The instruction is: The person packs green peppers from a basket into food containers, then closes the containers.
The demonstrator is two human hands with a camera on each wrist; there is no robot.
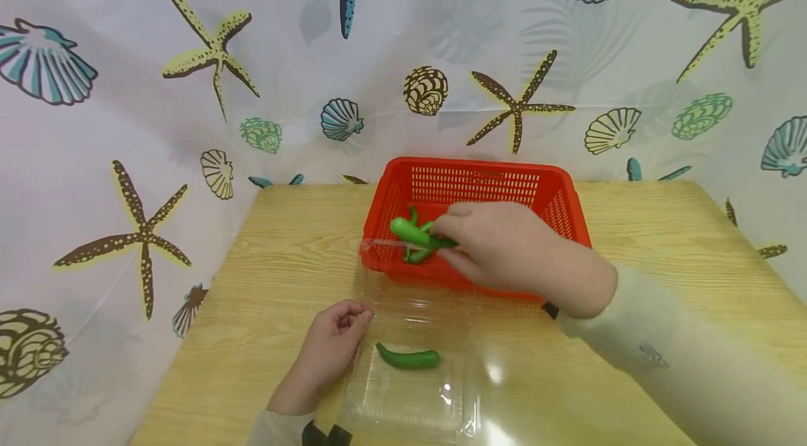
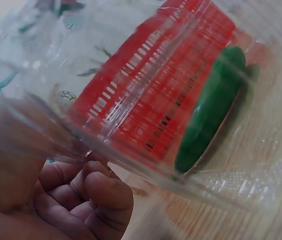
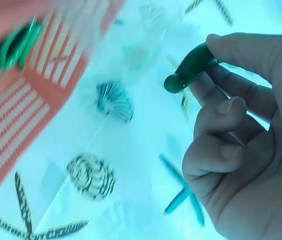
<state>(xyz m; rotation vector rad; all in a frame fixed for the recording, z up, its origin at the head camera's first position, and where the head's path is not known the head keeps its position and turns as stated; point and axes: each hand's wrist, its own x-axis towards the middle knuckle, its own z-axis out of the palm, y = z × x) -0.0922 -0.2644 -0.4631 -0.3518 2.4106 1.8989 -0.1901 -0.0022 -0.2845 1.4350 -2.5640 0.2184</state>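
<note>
Between the thumb and fingertips of my right hand (image 1: 504, 243) is a green chili pepper (image 1: 411, 232), held over the red basket (image 1: 482, 166). The right wrist view shows this pinch clearly, with the other fingers curled inward. My left hand (image 1: 334, 335) grips the left edge of a clear plastic clamshell container (image 1: 406, 416), whose raised lid stands toward the basket. Inside the container lies a single green chili pepper (image 1: 410, 360), also seen through the plastic in the left wrist view. Several more green peppers (image 1: 419, 255) lie in the basket's left part.
A pale wood-grain table (image 1: 296, 243) carries the basket and container. Behind it hangs a white cloth (image 1: 378, 61) printed with starfish and shells. The container's lid edge overlaps the basket's near side in the head view.
</note>
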